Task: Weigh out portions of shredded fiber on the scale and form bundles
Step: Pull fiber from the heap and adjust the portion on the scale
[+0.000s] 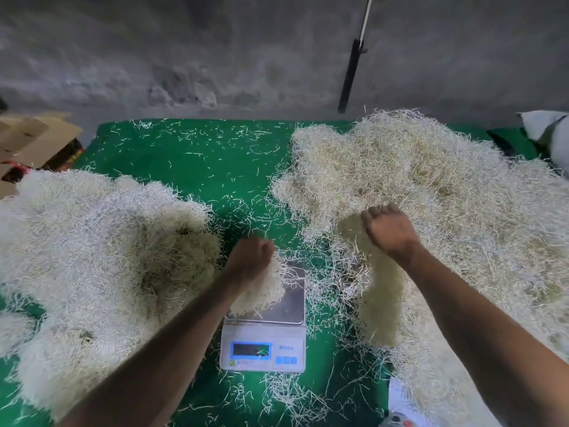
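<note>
A white digital scale (264,349) with a steel pan (291,306) stands on the green mat between two heaps of pale shredded fiber. My left hand (251,260) holds a clump of fiber (261,292) that hangs down onto the left part of the pan. My right hand (389,231) grips a long hanging tuft of fiber (380,300) at the near edge of the right heap (446,195). The left heap (101,241) lies beside my left forearm. The scale's display is too dim to read.
The green mat (200,161) is strewn with loose strands. Cardboard boxes (34,137) sit at the far left, a white sack (551,131) at the far right. A black rod (349,75) leans on the grey wall behind. White material (400,399) lies at the lower right.
</note>
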A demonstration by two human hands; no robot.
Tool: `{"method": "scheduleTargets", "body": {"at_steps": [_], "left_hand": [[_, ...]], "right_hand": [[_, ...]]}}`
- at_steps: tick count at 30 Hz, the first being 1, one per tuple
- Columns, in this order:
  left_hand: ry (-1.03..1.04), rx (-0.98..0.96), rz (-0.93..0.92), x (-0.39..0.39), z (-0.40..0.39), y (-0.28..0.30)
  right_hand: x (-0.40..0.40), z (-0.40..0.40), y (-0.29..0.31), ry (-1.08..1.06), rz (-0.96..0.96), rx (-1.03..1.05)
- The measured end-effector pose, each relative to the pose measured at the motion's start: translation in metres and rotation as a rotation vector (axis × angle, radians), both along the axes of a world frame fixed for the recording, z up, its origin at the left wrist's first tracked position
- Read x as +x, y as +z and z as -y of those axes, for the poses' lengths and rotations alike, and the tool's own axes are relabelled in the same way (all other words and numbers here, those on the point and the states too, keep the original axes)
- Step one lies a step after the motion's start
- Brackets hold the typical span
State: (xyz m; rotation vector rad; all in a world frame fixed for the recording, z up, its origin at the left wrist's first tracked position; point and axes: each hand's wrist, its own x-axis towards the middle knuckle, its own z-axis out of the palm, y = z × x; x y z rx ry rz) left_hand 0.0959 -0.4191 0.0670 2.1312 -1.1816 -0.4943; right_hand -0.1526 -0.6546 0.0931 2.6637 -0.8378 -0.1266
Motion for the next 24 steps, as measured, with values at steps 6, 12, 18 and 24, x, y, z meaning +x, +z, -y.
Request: {"method": "scheduleTargets", "body": {"at_steps": [6, 12, 18, 24], "left_hand": [[-0.030, 0.007, 0.121, -0.015, -0.013, 0.010], [-0.089, -0.143, 0.115, -0.023, -0.055, 0.017], [0.074, -0.070, 0.018, -0.044, -0.127, -0.010], [0.146, 0.015, -0.119, -0.067, -0.193, -0.048]], "right_hand": [[0.028, -0.028, 0.026, -0.153, 0.114, 0.389], [0.028, -0.092, 0.050, -0.192, -0.085, -0.016], [0.008, -0.166, 0.000, -0.302, -0.059, 0.202], [-0.022, -0.265, -0.074, -0.235, -0.310, 0.333]]}}
